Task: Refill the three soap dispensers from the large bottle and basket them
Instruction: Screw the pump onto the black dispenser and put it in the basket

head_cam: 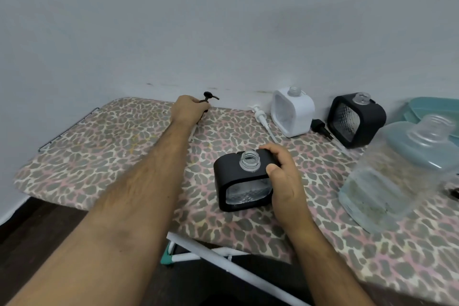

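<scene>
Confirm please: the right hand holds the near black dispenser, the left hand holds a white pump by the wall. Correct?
Not quite. In the head view, the pump in the left hand is black; the white pump lies on the table. The right hand does hold the near black dispenser.

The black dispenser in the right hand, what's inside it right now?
Through its clear patterned front, the black dispenser gripped by the right hand shows a pale, watery-looking interior; its neck is open, with no pump. The fill level cannot be judged, since the black casing covers the rest.
</scene>
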The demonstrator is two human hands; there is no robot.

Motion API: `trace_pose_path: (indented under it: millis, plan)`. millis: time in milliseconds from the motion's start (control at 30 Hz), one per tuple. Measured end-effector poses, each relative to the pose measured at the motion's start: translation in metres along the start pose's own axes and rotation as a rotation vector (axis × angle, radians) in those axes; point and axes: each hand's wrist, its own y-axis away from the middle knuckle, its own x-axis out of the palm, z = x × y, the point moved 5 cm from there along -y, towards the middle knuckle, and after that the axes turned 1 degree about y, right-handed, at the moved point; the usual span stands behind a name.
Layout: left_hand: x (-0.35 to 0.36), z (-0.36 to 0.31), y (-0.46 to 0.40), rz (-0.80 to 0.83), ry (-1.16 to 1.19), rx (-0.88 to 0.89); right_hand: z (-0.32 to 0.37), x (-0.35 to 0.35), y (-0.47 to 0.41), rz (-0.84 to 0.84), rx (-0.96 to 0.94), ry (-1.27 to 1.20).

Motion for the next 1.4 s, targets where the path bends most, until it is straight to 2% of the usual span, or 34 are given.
trace_pose_path:
  millis: [167, 533, 767, 1067, 1400]
  plan:
    - [-0.019, -0.04, 0.055, 0.13, 0.356, 0.098, 0.0, -0.002, 0.001, -0.002, 0.031, 0.049]
    - [-0.084, -0.106, 0.185, 0.161, 0.703, 0.293, 0.009, -0.006, 0.006, 0.07, 0.216, 0.131]
    - [-0.076, -0.112, 0.226, 0.218, 0.735, 0.339, 0.018, -0.005, 0.007, 0.09, 0.253, 0.18]
    - [-0.054, -0.099, 0.227, 0.232, 0.749, 0.344, 0.016, -0.006, 0.005, 0.095, 0.264, 0.257]
    - [-0.022, -0.056, 0.228, 0.314, 0.617, 0.332, 0.012, -0.007, 0.004, 0.093, 0.247, 0.261]
